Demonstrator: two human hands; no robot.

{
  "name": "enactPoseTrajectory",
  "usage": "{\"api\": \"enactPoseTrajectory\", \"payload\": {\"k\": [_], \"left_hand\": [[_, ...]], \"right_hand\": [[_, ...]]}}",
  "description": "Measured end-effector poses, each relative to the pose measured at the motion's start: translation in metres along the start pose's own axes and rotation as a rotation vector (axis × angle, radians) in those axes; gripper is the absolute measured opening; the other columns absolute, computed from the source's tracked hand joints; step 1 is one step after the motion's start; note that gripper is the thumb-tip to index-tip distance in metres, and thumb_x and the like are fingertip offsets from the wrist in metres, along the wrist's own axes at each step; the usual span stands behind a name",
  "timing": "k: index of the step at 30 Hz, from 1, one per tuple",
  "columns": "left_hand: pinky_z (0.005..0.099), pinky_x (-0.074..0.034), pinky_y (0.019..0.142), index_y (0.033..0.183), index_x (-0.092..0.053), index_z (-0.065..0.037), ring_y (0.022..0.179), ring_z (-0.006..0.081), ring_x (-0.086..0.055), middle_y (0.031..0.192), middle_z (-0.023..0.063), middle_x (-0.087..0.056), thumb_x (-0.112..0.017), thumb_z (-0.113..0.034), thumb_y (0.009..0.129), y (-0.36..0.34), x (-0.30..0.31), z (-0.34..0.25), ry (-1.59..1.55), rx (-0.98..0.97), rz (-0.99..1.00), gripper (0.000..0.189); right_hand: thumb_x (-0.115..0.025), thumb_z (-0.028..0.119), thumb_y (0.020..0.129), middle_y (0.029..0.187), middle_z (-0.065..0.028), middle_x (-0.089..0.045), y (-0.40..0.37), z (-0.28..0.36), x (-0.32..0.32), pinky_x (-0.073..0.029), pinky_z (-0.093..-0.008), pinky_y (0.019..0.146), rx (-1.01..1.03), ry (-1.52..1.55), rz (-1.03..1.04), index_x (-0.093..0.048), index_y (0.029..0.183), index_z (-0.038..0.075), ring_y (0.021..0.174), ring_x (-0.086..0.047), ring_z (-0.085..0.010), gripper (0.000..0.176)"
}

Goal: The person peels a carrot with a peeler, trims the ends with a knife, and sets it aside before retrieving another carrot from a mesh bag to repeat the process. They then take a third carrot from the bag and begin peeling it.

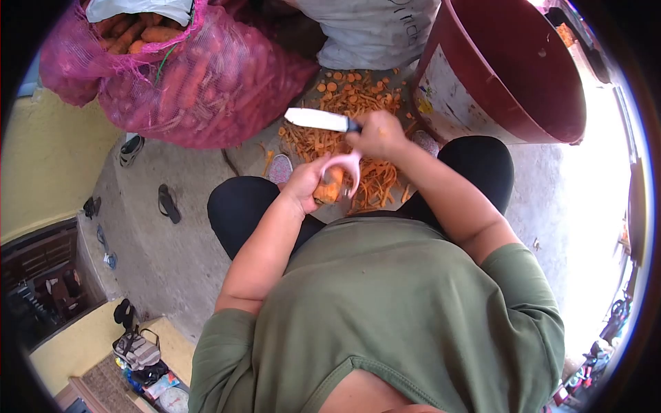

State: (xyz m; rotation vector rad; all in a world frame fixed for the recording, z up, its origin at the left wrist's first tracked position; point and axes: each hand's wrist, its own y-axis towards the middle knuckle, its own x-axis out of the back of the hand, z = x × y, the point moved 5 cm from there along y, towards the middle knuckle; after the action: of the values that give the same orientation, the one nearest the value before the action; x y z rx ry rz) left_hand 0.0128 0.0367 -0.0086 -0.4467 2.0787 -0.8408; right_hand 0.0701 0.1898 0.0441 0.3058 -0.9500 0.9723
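My left hand (305,182) is closed around an orange carrot (330,188), held low between my knees. A pink peeler (349,164) sits against the carrot, its forked head slightly blurred. Closed on the peeler's handle is my right hand (381,135), which also grips the dark handle of a knife (317,119). The knife's broad pale blade points left, above my left hand. Beneath both hands, orange peelings (377,184) and round carrot slices (332,87) lie heaped on the ground.
A pink mesh sack (200,89) full of carrots stands front left. Beside it is a white sack (372,31); a large dark red tub (441,76) tilts at front right. Sandals (168,204) lie on the concrete floor (148,255) to the left.
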Motion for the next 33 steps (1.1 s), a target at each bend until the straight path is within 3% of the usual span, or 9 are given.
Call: {"api": "enactPoseTrajectory", "payload": {"k": [5,9,14,18,21,24,27,30,33], "left_hand": [[0.0343,-0.051,0.048,0.103,-0.046,-0.006,0.064,0.0199,-0.059,0.082,0.0093,-0.056,-0.041,-0.031,0.085,-0.014,-0.006,-0.002,-0.037,0.118,0.010,0.031],[0.0327,-0.050,0.046,0.106,-0.045,-0.006,0.061,0.0205,-0.059,0.077,0.0100,-0.056,-0.041,-0.032,0.086,-0.014,-0.007,-0.004,-0.071,0.062,-0.002,0.033],[0.0301,-0.050,0.046,0.110,-0.044,-0.009,0.062,0.0187,-0.058,0.084,0.0101,-0.056,-0.039,-0.030,0.087,-0.027,-0.018,-0.010,0.147,0.097,0.162,0.032],[0.0304,-0.051,0.051,0.108,-0.045,-0.005,0.069,0.0181,-0.058,0.086,0.0113,-0.056,-0.037,-0.029,0.088,-0.025,-0.011,-0.017,0.100,0.005,0.076,0.033],[0.0306,-0.051,0.052,0.107,-0.045,-0.002,0.071,0.0175,-0.058,0.087,0.0113,-0.056,-0.037,-0.029,0.088,-0.008,-0.004,-0.009,-0.063,-0.031,-0.063,0.034],[0.0308,-0.051,0.050,0.106,-0.045,-0.002,0.068,0.0179,-0.058,0.085,0.0118,-0.056,-0.037,-0.029,0.088,-0.009,-0.007,-0.002,0.023,0.020,0.063,0.034],[0.0311,-0.051,0.048,0.106,-0.045,-0.004,0.066,0.0186,-0.058,0.082,0.0110,-0.056,-0.038,-0.030,0.087,-0.015,-0.011,-0.004,0.049,0.026,0.092,0.033],[0.0312,-0.051,0.047,0.105,-0.045,-0.005,0.065,0.0192,-0.058,0.079,0.0100,-0.056,-0.039,-0.031,0.087,-0.017,-0.011,-0.004,-0.007,0.005,0.072,0.032],[0.0313,-0.050,0.047,0.105,-0.045,-0.005,0.065,0.0195,-0.058,0.079,0.0095,-0.056,-0.039,-0.031,0.087,-0.009,-0.006,0.000,-0.079,0.010,0.042,0.032]], "right_hand": [[-0.058,0.037,0.066,0.076,-0.0134,-0.061,0.043,-0.104,0.010,-0.047,-0.0351,0.069,-0.439,0.063,-0.089,-0.064,0.081,0.011,0.074,-0.060,-0.0251,0.031],[-0.056,0.035,0.066,0.080,-0.0130,-0.061,0.008,-0.009,0.006,-0.046,-0.0340,0.073,-0.106,0.027,0.152,-0.063,0.084,0.011,0.076,-0.060,-0.0250,0.031],[-0.055,0.039,0.068,0.076,-0.0143,-0.061,0.040,-0.101,0.009,-0.047,-0.0349,0.067,-0.398,0.014,-0.027,-0.062,0.081,0.006,0.074,-0.060,-0.0252,0.035],[-0.055,0.040,0.068,0.074,-0.0139,-0.061,0.020,-0.051,0.008,-0.048,-0.0352,0.067,-0.353,0.189,0.033,-0.063,0.081,0.008,0.072,-0.060,-0.0256,0.035],[-0.055,0.030,0.068,0.069,-0.0148,-0.060,-0.018,0.016,0.005,-0.047,-0.0348,0.066,0.051,-0.028,-0.004,-0.064,0.080,0.009,0.065,-0.060,-0.0256,0.026],[-0.057,0.039,0.066,0.082,-0.0119,-0.061,-0.001,-0.019,0.003,-0.045,-0.0349,0.075,-0.188,-0.010,0.065,-0.063,0.087,0.013,0.080,-0.059,-0.0242,0.034],[-0.057,0.039,0.067,0.077,-0.0128,-0.061,0.016,-0.058,0.031,-0.047,-0.0352,0.071,-0.254,-0.116,-0.170,-0.063,0.086,0.009,0.073,-0.060,-0.0250,0.036],[-0.056,0.033,0.067,0.069,-0.0125,-0.060,0.007,-0.048,0.026,-0.047,-0.0368,0.065,-0.337,0.078,-0.097,-0.063,0.080,0.009,0.066,-0.060,-0.0256,0.028],[-0.057,0.032,0.063,0.065,-0.0140,-0.059,-0.022,0.006,0.010,-0.046,-0.0371,0.065,0.018,0.034,-0.025,-0.062,0.073,0.006,0.066,-0.059,-0.0281,0.028]]}}
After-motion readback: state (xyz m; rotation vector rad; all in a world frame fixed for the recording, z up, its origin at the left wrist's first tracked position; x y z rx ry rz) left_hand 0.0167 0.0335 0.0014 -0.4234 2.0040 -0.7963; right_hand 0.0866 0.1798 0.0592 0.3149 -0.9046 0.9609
